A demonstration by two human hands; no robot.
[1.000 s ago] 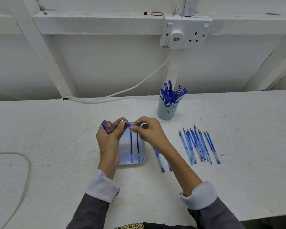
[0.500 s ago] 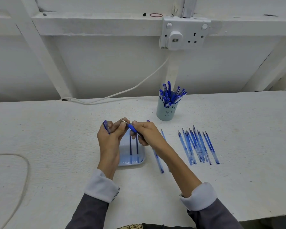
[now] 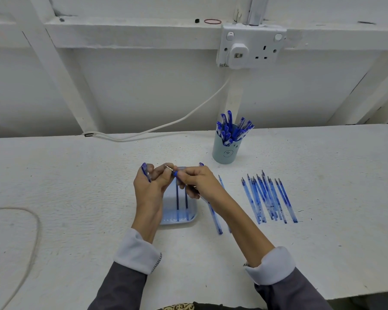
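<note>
My left hand (image 3: pixel 152 186) and my right hand (image 3: pixel 194 182) meet above a pale blue tray (image 3: pixel 189 217). The right hand grips a blue pen (image 3: pixel 174 173) whose metal tip points left. The left fingers pinch that tip, and the same hand also holds a blue pen cap (image 3: pixel 145 172) against its palm. Two dark refills (image 3: pixel 181 201) lie lengthwise in the tray. A second blue piece (image 3: pixel 201 164) sticks up behind my right hand.
A light blue cup (image 3: pixel 226 152) full of capped blue pens stands behind the tray. Several clear blue pen barrels (image 3: pixel 268 199) lie in a row at the right; two more barrels (image 3: pixel 215 218) lie under my right forearm. A white cable (image 3: pixel 166 126) runs to a wall socket (image 3: pixel 251 47).
The pen in my right hand has tipped flatter and moved left until its tip sits between my left fingers. Both hands stay over the tray.
</note>
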